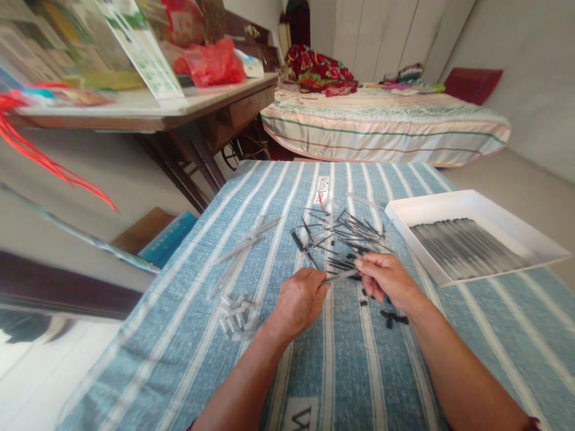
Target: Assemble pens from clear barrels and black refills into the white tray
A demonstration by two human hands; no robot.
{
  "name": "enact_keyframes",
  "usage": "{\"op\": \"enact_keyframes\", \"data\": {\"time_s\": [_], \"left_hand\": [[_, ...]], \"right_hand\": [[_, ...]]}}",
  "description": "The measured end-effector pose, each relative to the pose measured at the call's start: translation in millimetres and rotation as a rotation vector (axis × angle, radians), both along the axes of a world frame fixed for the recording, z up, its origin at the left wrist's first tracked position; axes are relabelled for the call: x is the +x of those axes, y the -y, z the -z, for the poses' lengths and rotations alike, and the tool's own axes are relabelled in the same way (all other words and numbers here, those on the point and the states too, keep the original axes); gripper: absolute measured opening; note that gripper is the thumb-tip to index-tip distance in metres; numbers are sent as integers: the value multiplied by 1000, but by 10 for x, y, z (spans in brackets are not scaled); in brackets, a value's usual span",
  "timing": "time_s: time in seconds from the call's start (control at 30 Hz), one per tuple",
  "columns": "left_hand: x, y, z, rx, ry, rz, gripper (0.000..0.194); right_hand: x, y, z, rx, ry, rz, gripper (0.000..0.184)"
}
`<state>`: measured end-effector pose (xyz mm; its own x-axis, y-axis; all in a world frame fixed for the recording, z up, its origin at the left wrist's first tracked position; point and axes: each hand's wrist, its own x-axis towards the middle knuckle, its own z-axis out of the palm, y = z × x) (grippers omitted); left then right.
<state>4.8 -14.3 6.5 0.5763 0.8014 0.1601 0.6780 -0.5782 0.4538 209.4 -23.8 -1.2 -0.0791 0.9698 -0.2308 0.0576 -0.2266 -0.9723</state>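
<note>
Between my two hands, a slim clear pen barrel (340,276) lies almost level just over the striped cloth. My left hand (300,302) is closed round its left end, while the right end is pinched between thumb and fingers of my right hand (389,278). Beyond them, black pen refills (359,230) are scattered in a loose heap. Small black plugs (394,318) lie near my right wrist. To the left are several clear empty tubes (247,242) and a cluster of translucent whitish caps (236,314).
A white open box (422,251) at the right holds a row of black-and-clear pens (467,248). The table wears a blue striped cloth (179,335). A wooden desk (215,108) with a red plastic bag (215,63) stands at far left, and a bed (381,126) behind.
</note>
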Motion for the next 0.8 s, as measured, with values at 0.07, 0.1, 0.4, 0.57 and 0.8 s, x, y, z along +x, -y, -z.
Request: {"op": "enact_keyframes", "data": {"time_s": [0.07, 0.1, 0.4, 0.57, 0.8], "left_hand": [[9, 4, -19, -47, 34, -1, 19], [19, 11, -27, -79, 65, -11, 19], [26, -50, 25, -390, 560, -205, 16], [57, 2, 41, -503, 576, -141, 15], [76, 55, -32, -438, 430, -31, 14]], "right_hand": [[14, 3, -4, 32, -33, 0, 37], [14, 5, -5, 50, -55, -9, 37], [-6, 15, 29, 49, -22, -153, 34], [-114, 49, 35, 43, -64, -215, 36], [-227, 81, 84, 57, -133, -198, 28]]}}
